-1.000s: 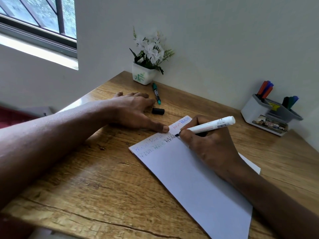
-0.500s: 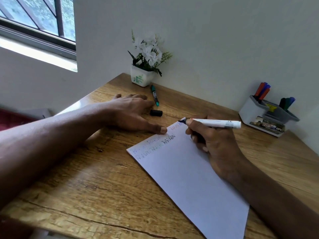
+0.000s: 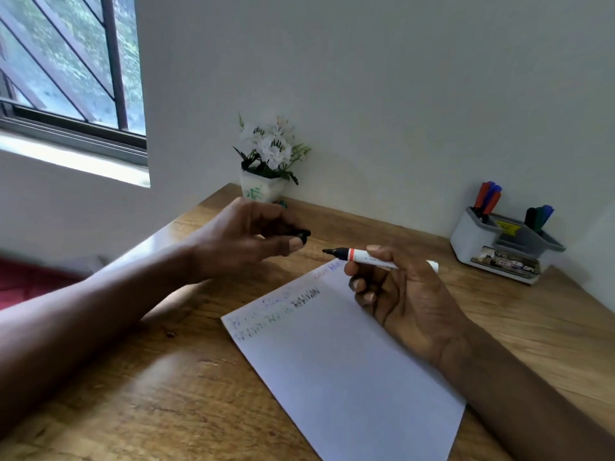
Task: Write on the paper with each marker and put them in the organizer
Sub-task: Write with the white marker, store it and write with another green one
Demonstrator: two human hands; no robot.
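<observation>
My right hand [image 3: 402, 294] grips a white marker [image 3: 362, 255] with a black tip and an orange band, held level above the far corner of the white paper [image 3: 349, 371], tip pointing left. My left hand [image 3: 246, 237] is lifted off the table and pinches the black cap [image 3: 301, 235] a short way left of the marker's tip. The paper carries short lines of writing in several colours near its far end. A grey and white organizer [image 3: 499, 247] at the far right holds several capped markers [image 3: 487, 197]. The green marker is mostly hidden behind my left hand.
A white pot of white flowers [image 3: 266, 164] stands against the wall behind my left hand. The wooden table [image 3: 149, 377] runs to the wall at the back. A window is at the upper left, and something red lies beyond the table's left edge.
My left hand left the paper, picked up the black cap and rose with it. My right hand lifted the marker off the paper and turned it level, tip toward the cap.
</observation>
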